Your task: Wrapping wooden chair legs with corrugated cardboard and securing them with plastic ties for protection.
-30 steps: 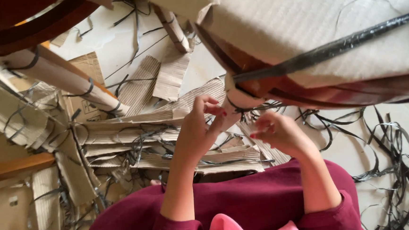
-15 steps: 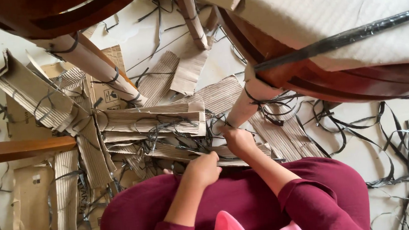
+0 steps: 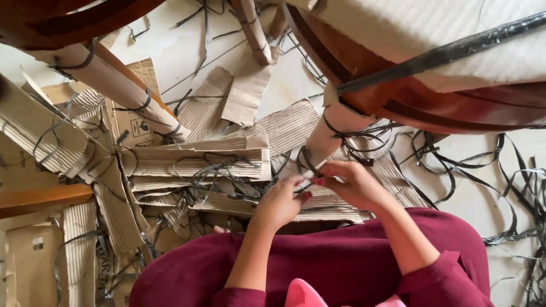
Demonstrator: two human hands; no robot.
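Below the wooden chair, head view: a person in maroon clothing sits on the floor, both arms reaching forward.
Left hand: fingers curled in narrow, pinching at black strapping right where the two hands meet.
Right hand: fingers closed narrow on the lower end of the cardboard-wrapped chair leg, touching its wrap and the strap there.
Chair leg: slants up and away from the right hand to the dark red-brown chair frame above.
Just beyond the hands: a flattened stack of corrugated cardboard strips tangled with loose black straps.
Far off the left hand: another wrapped leg, tilted, banded with black straps.
Off the right hand: a heap of cut black strapping on the floor, well apart.
Above the right hand: pale wrapped seat underside crossed by a black bar.
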